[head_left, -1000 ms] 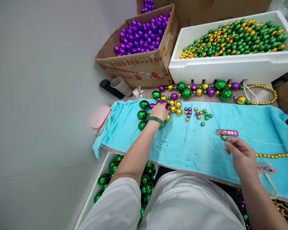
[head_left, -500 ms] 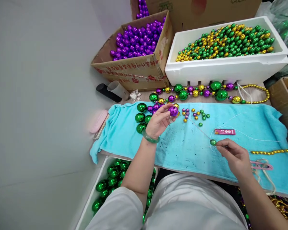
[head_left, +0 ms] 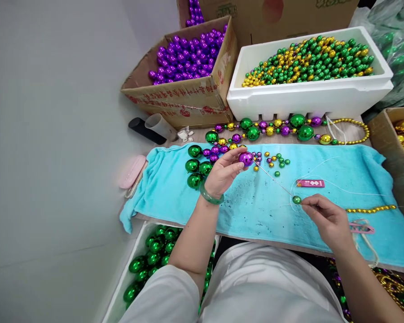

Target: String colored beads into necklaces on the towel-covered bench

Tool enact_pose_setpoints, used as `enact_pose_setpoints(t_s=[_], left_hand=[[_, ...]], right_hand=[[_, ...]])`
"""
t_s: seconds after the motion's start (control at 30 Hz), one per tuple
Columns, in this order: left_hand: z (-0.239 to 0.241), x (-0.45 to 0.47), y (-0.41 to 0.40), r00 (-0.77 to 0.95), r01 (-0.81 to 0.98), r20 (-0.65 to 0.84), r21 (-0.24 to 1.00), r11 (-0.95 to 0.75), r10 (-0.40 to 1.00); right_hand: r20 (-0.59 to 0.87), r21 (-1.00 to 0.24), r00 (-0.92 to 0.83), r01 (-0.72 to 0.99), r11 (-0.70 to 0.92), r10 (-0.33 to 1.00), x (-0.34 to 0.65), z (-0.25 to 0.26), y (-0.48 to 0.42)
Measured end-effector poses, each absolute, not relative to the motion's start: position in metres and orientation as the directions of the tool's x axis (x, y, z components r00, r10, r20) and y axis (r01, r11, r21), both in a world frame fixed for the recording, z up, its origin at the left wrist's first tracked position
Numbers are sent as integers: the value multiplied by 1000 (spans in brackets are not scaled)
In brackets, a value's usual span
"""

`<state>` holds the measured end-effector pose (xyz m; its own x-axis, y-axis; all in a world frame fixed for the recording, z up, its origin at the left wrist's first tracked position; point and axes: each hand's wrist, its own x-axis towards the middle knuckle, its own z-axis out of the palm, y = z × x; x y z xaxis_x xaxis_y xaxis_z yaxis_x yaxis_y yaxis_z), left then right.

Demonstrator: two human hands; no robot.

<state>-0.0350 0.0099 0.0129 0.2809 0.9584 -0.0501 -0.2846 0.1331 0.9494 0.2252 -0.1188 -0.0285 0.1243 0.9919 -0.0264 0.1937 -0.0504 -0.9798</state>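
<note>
Between the fingertips of my left hand (head_left: 225, 172) is a large purple bead (head_left: 245, 159). A long thin needle (head_left: 272, 177) reaches from that bead down to a small green bead (head_left: 296, 200) at its other end. My right hand (head_left: 326, 220) pinches the needle's end just beside the green bead. Whether the needle's tip is inside the purple bead's hole or only against it, I cannot tell. Small purple, gold and green beads (head_left: 280, 159) lie loose on the blue towel (head_left: 256, 215), and large green beads (head_left: 194, 166) lie left of my left hand.
Behind the towel lies a strung bead necklace (head_left: 286, 130). Further back stand a cardboard box (head_left: 175, 101) of purple beads and a white foam box (head_left: 309, 101) of green and gold ones. A pink packet (head_left: 310, 183), thread, a gold bead strand (head_left: 370, 209) and pink scissors (head_left: 362, 228) are at right.
The purple bead in my left hand has come to the needle's far tip, which was free before. My right hand has barely moved. The whole view has shifted slightly.
</note>
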Motion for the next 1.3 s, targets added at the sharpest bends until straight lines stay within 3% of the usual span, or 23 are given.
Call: enact_pose_setpoints(t_s=[0.43,0.73,1.07,1.3], left_hand=[[14,-38,9,301,-53,19,999,-3,953],[16,-31,9,408,-56,-36,996,65,912],[3,-9,2,369,-201,-98,963,182,924],[6,-8,2,355,-220,-71,963,157,932]], right_hand=[[12,-948,65,318,-9,998,242,-26,-118],[16,-930,25,367,6,1000,251,-25,-115],[-4,-939,42,344,-18,999,237,-39,-113],[-10,-945,46,325,-25,999,239,-37,-108]])
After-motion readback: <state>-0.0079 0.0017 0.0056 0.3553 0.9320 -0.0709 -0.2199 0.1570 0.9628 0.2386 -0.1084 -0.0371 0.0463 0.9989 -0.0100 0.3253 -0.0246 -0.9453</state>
